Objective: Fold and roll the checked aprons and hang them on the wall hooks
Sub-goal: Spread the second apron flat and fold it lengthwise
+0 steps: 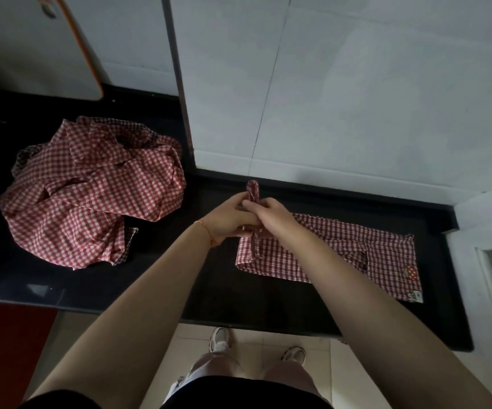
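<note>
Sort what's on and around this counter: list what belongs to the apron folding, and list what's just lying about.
Part of the job:
- folded checked apron on the black counter
- its strap loop, pinched by the left hand and right hand
- crumpled pile of checked aprons, waiting

Just lying about:
- white board with orange edge leaning on the wall
- red mat on the floor

Folded apron (357, 255) in front of me, red-white check, lying flat as long strip across dark counter, little mushroom print at right end. Its strap (253, 190) sticks up as narrow loop at left end. Off to left I see crumpled apron pile (91, 193), same check, heaped loose, unfolded.
</note>
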A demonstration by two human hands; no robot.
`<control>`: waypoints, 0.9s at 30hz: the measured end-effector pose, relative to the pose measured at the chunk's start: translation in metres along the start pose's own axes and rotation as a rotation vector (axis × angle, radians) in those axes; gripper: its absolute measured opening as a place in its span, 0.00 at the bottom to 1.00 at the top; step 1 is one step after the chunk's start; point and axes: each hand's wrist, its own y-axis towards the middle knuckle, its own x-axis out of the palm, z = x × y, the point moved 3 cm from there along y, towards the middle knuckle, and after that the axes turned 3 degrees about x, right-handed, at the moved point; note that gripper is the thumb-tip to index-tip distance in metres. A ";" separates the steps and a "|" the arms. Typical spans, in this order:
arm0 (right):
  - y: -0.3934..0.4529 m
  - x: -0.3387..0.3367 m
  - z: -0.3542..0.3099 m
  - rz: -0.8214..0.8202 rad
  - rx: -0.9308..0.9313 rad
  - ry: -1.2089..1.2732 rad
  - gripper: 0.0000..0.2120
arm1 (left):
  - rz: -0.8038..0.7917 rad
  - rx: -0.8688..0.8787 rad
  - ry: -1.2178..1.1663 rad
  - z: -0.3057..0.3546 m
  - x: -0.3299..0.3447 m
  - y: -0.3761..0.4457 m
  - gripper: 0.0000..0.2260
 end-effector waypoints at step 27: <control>-0.014 -0.310 0.256 0.389 0.378 -0.038 0.13 | 0.260 0.144 1.335 -0.053 0.288 0.127 0.26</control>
